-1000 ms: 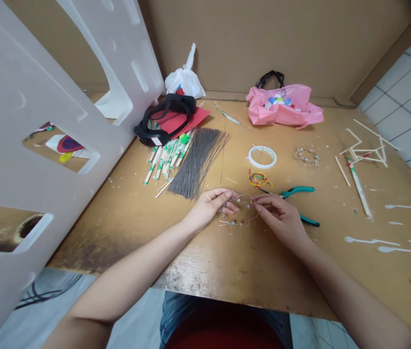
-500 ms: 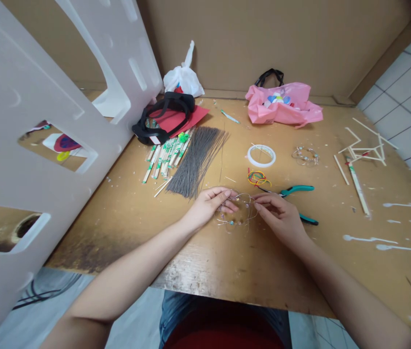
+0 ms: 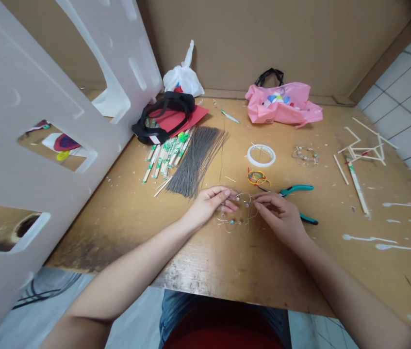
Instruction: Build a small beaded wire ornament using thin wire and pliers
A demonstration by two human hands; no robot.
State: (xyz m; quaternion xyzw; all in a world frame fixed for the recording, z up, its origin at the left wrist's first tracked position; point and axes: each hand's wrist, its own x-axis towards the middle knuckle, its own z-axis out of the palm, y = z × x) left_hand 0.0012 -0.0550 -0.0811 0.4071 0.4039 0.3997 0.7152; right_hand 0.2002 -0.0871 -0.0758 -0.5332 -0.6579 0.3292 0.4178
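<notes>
A thin wire loop with small beads (image 3: 239,213) lies low over the wooden table (image 3: 227,261), held between both hands. My left hand (image 3: 210,206) pinches its left side with the fingers curled together. On the loop's right side my right hand (image 3: 281,218) pinches the wire. Teal-handled pliers (image 3: 298,191) lie just behind my right hand, partly hidden by it. A tangle of coloured rubber bands (image 3: 258,178) sits beyond the loop.
A bundle of grey wires (image 3: 198,162) and wrapped chopsticks (image 3: 165,157) lie at the left. A tape ring (image 3: 261,155), another beaded wire ring (image 3: 305,155), a stick frame (image 3: 363,150), a pink bag (image 3: 283,109), a white bag (image 3: 183,77) and a white plastic panel (image 3: 26,135) are around.
The view dipped slightly. Both hands stay pinched on the beaded wire loop, with only small finger movement.
</notes>
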